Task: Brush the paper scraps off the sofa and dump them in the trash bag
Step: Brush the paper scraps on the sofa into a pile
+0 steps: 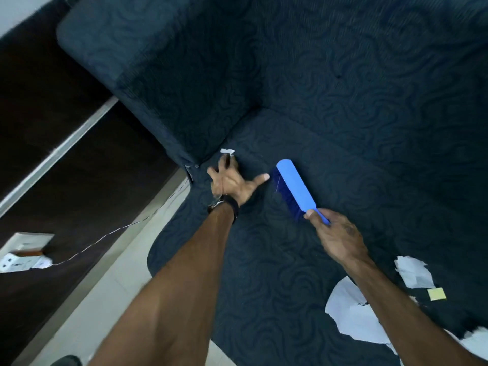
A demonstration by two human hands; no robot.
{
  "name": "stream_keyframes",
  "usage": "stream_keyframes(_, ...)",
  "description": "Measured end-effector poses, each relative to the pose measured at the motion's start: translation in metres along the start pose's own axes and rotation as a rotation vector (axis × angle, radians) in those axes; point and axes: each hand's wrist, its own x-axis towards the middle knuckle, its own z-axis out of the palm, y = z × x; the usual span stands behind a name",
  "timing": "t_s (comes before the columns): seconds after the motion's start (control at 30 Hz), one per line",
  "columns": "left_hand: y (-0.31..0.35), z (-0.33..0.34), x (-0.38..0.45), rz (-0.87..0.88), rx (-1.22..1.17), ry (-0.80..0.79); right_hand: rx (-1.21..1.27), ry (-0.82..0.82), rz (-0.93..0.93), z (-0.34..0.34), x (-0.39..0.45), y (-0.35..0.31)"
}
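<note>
A dark blue patterned sofa (264, 273) fills the view. My left hand (231, 180) reaches with spread fingers to a small white paper scrap (227, 151) lying in the seam where the seat meets the armrest (158, 75); the blurred fingertips are at the scrap. My right hand (338, 236) grips the handle of a blue brush (293, 186), held bristles-down over the seat just right of my left thumb. Larger white paper scraps (412, 272) and a yellow note (437, 294) lie on the seat at the lower right, partly under my right forearm. No trash bag is in view.
Pale floor tiles (105, 286) run along the sofa's left edge. A white power strip (18, 262) with a thin cable (105, 236) sits at the left by dark wooden furniture. A dark shoe (66, 361) shows at the bottom edge.
</note>
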Motion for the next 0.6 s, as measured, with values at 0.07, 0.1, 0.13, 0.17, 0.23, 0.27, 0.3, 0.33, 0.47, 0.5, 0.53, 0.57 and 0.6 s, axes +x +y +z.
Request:
stream_keyframes(0.07, 0.003, -0.003, 0.002, -0.072, -0.094, 0.023, -0.001, -0.002, 0.0, 0.001, -0.001, 0.0)
stream_keyframes(0.1, 0.006, -0.005, 0.009, -0.108, -0.132, 0.028, -0.002, 0.0, -0.002, 0.002, -0.001, 0.0)
stream_keyframes(0.13, 0.009, -0.007, 0.016, -0.136, -0.159, 0.035, 0.0, 0.003, -0.005, 0.002, -0.001, 0.001)
stream_keyframes(0.17, 0.012, -0.009, 0.023, -0.151, -0.18, 0.058, 0.006, 0.009, -0.01, 0.003, -0.001, 0.002)
stream_keyframes(0.23, 0.007, -0.006, 0.031, -0.139, -0.246, 0.147, 0.003, 0.015, -0.012, 0.003, 0.001, 0.004)
stream_keyframes(0.27, 0.001, -0.003, 0.031, -0.105, -0.312, 0.22, 0.004, 0.011, -0.008, 0.005, 0.002, 0.004)
stream_keyframes(0.3, -0.005, -0.001, 0.033, -0.059, -0.373, 0.289, 0.014, 0.01, -0.004, 0.006, 0.002, 0.003)
stream_keyframes(0.33, -0.009, -0.001, 0.035, -0.014, -0.414, 0.328, 0.022, 0.01, -0.005, 0.007, 0.003, 0.001)
stream_keyframes(0.47, -0.008, 0.005, 0.055, 0.226, -0.145, 0.131, 0.057, 0.005, 0.008, 0.007, 0.015, -0.001)
stream_keyframes(0.5, -0.008, 0.009, 0.052, 0.266, -0.02, 0.092, 0.066, 0.0, 0.015, 0.008, 0.019, 0.0)
stream_keyframes(0.53, -0.009, 0.014, 0.044, 0.308, 0.037, 0.068, 0.082, -0.015, 0.025, 0.008, 0.021, -0.001)
stream_keyframes(0.57, -0.009, 0.019, 0.03, 0.354, 0.04, 0.054, 0.121, -0.036, 0.046, 0.006, 0.021, -0.002)
stream_keyframes(0.6, -0.01, 0.025, 0.013, 0.401, 0.002, 0.047, 0.169, -0.062, 0.075, 0.005, 0.021, -0.002)
